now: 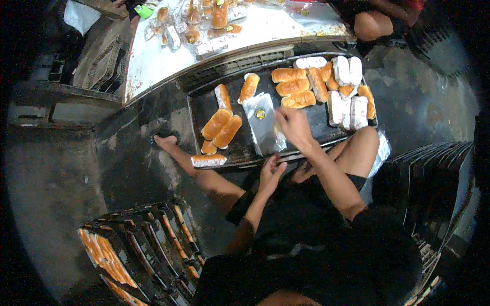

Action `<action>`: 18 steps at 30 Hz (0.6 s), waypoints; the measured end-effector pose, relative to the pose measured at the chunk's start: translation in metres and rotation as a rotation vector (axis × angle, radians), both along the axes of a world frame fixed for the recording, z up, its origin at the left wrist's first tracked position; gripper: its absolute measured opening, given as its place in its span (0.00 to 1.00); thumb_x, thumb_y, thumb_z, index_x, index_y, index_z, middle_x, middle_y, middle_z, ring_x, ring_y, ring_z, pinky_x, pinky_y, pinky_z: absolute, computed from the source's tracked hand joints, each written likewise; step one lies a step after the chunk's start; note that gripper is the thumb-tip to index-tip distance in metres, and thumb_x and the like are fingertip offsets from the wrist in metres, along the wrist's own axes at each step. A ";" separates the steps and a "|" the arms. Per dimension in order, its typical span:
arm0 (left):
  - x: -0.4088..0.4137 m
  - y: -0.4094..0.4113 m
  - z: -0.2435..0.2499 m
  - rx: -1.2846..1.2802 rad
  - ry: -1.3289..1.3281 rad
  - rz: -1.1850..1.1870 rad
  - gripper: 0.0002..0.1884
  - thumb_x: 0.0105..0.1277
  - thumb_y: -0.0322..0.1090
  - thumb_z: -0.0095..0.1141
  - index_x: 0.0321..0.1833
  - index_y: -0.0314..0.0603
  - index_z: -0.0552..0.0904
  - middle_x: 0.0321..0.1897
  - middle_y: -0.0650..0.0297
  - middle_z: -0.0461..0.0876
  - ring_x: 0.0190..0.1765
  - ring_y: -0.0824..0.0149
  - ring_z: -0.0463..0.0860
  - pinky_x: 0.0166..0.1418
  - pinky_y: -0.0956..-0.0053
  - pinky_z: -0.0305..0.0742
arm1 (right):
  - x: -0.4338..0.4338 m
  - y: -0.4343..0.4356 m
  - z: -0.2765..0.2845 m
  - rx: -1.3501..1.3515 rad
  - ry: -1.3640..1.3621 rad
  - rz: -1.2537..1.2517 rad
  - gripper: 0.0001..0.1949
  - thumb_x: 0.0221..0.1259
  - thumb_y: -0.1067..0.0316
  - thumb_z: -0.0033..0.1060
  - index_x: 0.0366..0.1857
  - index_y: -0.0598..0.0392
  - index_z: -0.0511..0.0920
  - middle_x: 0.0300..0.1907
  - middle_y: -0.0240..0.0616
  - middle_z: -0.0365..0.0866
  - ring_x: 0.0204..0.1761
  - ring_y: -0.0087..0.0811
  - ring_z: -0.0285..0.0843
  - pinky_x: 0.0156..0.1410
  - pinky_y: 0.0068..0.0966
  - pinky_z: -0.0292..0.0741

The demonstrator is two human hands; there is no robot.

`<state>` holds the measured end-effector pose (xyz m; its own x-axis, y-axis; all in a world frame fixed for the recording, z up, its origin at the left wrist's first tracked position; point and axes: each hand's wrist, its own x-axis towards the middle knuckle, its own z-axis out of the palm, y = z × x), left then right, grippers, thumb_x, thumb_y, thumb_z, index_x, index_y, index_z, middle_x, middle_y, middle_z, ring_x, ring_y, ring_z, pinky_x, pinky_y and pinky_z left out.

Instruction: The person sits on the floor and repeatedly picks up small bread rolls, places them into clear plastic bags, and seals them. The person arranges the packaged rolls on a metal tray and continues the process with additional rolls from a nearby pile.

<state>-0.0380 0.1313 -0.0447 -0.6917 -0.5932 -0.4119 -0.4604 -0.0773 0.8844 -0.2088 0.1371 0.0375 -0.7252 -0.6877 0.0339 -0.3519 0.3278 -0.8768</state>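
A dark metal baking tray (pixel 316 118) lies before me with several golden bread rolls on it. A stack of clear plastic bags (pixel 261 130) with a yellow printed mark lies across its middle. My right hand (pixel 295 125) is over the right edge of the bags, fingers curled; whether it pinches one is unclear. Lower, at the tray's near edge, my left hand (pixel 271 174) has its fingers apart and holds nothing visible. Left of the bags is a group of rolls (pixel 222 126). To their right sit three rolls side by side (pixel 294 88) and several rolls in white paper (pixel 347 71).
A white-topped table (pixel 153 72) beyond the tray bears bagged rolls (pixel 220 15) and a green object (pixel 144 11). Another person's knee (pixel 373 26) shows at the upper right. Behind me on the left stands a rack of bread trays (pixel 141 252); dark trays (pixel 425 191) stand at right.
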 end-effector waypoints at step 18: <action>-0.015 -0.040 0.020 -0.337 0.147 -0.138 0.07 0.53 0.32 0.59 0.31 0.36 0.82 0.24 0.56 0.79 0.27 0.63 0.80 0.33 0.76 0.72 | 0.081 0.068 -0.071 0.207 -0.311 0.092 0.14 0.62 0.64 0.46 0.48 0.60 0.65 0.22 0.44 0.75 0.21 0.35 0.76 0.25 0.29 0.70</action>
